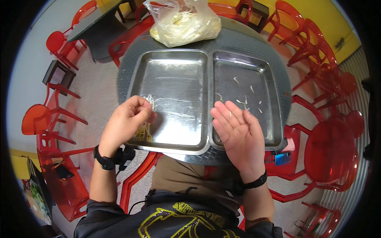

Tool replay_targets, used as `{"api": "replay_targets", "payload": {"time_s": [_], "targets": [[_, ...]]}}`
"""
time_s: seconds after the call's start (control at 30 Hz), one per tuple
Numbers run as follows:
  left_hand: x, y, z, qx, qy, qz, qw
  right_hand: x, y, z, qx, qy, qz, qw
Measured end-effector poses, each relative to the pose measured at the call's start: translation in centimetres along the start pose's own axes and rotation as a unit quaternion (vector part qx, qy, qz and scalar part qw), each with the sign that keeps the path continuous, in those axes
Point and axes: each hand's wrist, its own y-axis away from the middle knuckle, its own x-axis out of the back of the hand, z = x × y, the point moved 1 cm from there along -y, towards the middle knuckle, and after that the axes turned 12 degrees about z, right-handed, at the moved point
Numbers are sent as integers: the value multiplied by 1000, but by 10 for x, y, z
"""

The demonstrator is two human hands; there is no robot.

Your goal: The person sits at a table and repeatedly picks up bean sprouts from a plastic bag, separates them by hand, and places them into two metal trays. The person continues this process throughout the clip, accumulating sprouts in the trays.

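My left hand grips a bunch of bean sprouts above the left steel tray. White stems stick out over the fingers, and yellowish sprouts show below the hand in that tray's near left corner. Palm up, my right hand is over the near part of the right steel tray, its fingers extended. A small sprout piece clings to its fingers. Several loose sprouts lie scattered in the right tray; my right hand hides part of its near left side.
Behind the trays, a clear plastic bag of bean sprouts stands on the round grey table. Red plastic chairs surround it. A blue phone rests on the chair at right. Another dark table stands far left.
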Motion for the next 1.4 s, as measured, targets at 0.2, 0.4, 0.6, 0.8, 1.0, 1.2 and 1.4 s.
{"api": "replay_targets", "payload": {"time_s": [0.2,0.4,0.6,0.8,1.0,1.2,1.4], "targets": [[-5,-8,6,-37,-189,36,981,17,-12,-25,56,27,18,998],[-5,-15,7,-113,-353,45,928,26,-20,-49,105,173,61,977],[-8,-29,-5,-143,-443,46,884,28,4,-65,189,169,4,967],[-8,-42,16,-158,-506,4,848,45,34,-78,206,94,31,974],[12,-93,71,-216,-527,53,820,73,47,-91,262,105,30,959],[-6,-251,141,-308,-475,124,815,76,57,-91,268,123,27,955],[-59,-376,111,-367,-507,59,778,77,75,-89,292,232,51,927]]}}
